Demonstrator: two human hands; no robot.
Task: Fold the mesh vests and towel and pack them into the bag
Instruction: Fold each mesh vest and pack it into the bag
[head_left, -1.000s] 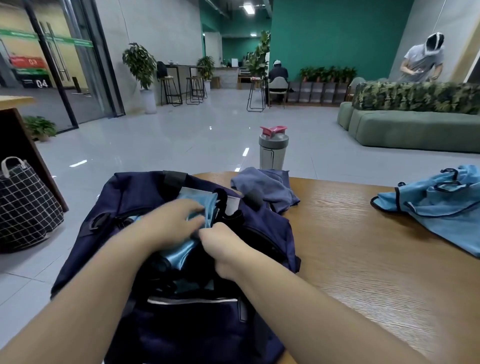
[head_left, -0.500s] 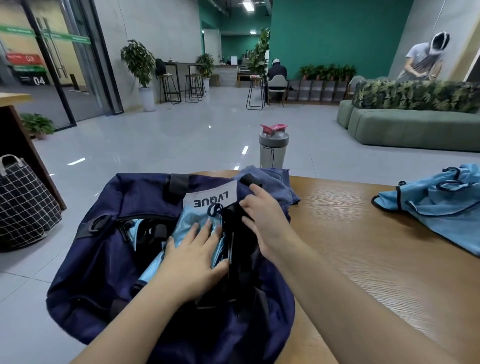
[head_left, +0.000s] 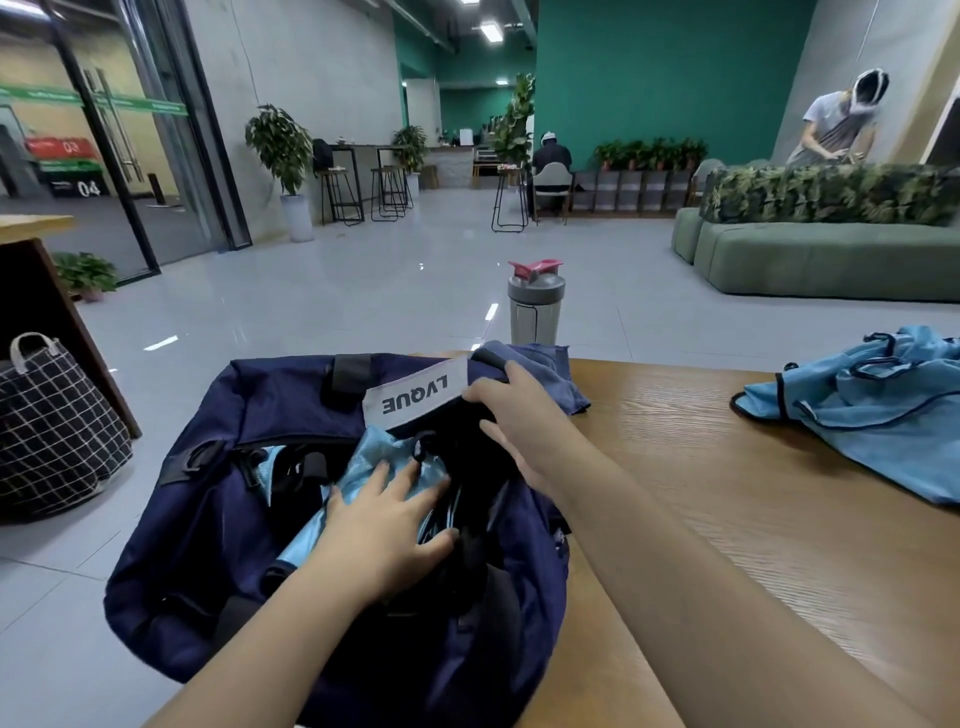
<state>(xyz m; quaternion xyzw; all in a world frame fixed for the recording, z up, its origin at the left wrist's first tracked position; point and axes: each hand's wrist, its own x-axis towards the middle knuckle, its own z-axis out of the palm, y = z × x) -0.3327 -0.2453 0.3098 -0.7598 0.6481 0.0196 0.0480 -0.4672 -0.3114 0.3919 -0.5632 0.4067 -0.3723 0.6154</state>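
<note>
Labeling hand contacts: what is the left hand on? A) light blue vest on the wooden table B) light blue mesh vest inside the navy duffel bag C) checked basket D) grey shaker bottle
B: the left hand lies with fingers spread on the light blue mesh vest inside the open navy duffel bag.

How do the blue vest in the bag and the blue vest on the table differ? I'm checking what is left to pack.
The vest in the bag sits inside the navy bag, pressed flat by the left hand; the vest on the table lies loose on the wooden table, touched by neither hand. The first is compact, the second spread and rumpled. Both are light blue; dark trim shows on the second.
</note>
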